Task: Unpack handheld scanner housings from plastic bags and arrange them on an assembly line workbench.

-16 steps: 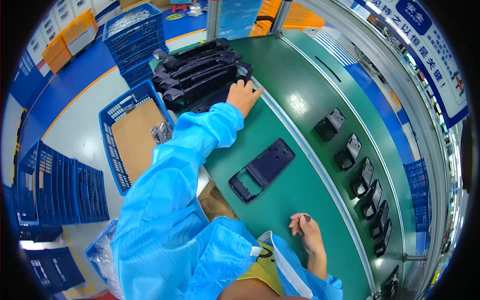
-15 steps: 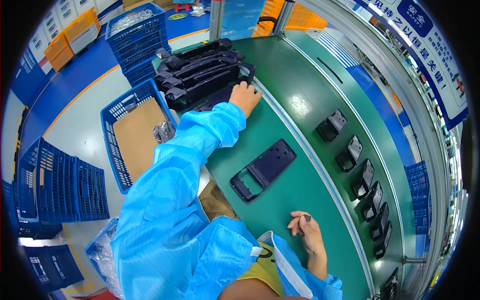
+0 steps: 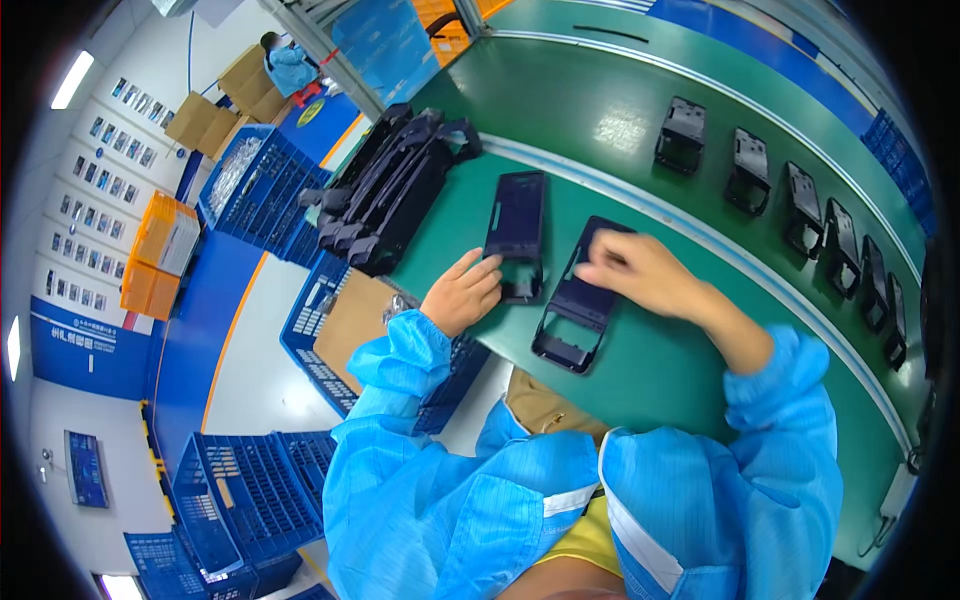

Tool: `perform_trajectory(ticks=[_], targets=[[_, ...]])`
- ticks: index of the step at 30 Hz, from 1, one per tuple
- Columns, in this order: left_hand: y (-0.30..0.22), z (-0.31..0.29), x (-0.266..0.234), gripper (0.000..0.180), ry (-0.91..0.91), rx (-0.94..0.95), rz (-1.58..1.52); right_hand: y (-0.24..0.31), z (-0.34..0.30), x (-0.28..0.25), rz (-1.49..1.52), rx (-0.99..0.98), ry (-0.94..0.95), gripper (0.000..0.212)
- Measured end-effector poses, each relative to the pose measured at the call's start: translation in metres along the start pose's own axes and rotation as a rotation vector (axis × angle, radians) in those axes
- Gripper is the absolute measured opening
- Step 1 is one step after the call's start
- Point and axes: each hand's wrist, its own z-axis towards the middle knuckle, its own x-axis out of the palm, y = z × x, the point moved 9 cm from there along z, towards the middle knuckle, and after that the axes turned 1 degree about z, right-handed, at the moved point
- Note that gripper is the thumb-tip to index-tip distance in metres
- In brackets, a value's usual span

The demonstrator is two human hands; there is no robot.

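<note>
Two dark plastic housings, each with a rectangular cutout at its near end, lie side by side on the green bench. At the near left edge of the left housing [image 3: 517, 215], my left hand [image 3: 465, 292] has its fingertips and thumb closed on the rim. Over the right housing [image 3: 577, 305] is my right hand [image 3: 645, 275], its fingers drawn together and slightly blurred against the upper face. Whatever those fingers pinch is hidden. A leaning stack of similar dark housings [image 3: 395, 185] stands beyond my left hand.
Several finished-looking dark frames [image 3: 750, 170] stand in a row on the green strip beyond a metal rail [image 3: 690, 213]. Left of the bench edge is a blue crate [image 3: 300, 335] with cardboard inside. More blue crates [image 3: 245, 500] are stacked on the floor. A person [image 3: 288, 65] sits far off.
My left hand has come back from the stack, and a second housing now lies beside the first. My right hand has moved up from the near bench onto the first housing. The view has turned.
</note>
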Motion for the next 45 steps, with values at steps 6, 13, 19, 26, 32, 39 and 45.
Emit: perform_trajectory(ticks=[6, 13, 19, 26, 32, 39, 45], targets=[[0.013, -0.033, -0.004, 0.032, -0.077, -0.609, -0.386, -0.020, 0.114, 0.097, -0.561, -0.112, 0.233, 0.040], [0.017, -0.066, 0.008, 0.013, -0.467, -0.747, -0.570, 0.001, 0.133, 0.117, -0.615, -0.145, 0.515, 0.036], [0.010, -0.066, 0.011, 0.011, -0.459, -0.705, -0.580, 0.011, 0.125, 0.078, -0.109, -0.258, 0.001, 0.031], [0.067, -0.109, -0.034, 0.045, -0.572, -0.849, 0.004, -0.030, -0.004, -0.040, 0.651, 0.248, -0.281, 0.033], [0.125, -0.158, -0.033, 0.042, -0.297, -1.018, 0.390, -0.035, -0.061, 0.003, 0.818, 0.470, 0.046, 0.028], [0.098, -0.136, 0.002, 0.014, -0.712, -1.243, -0.024, 0.024, 0.004, 0.013, 0.299, 0.013, 0.158, 0.041], [0.082, -0.117, 0.034, 0.014, -0.461, -1.601, -0.123, 0.041, 0.154, 0.131, -0.636, -0.181, 0.150, 0.036]])
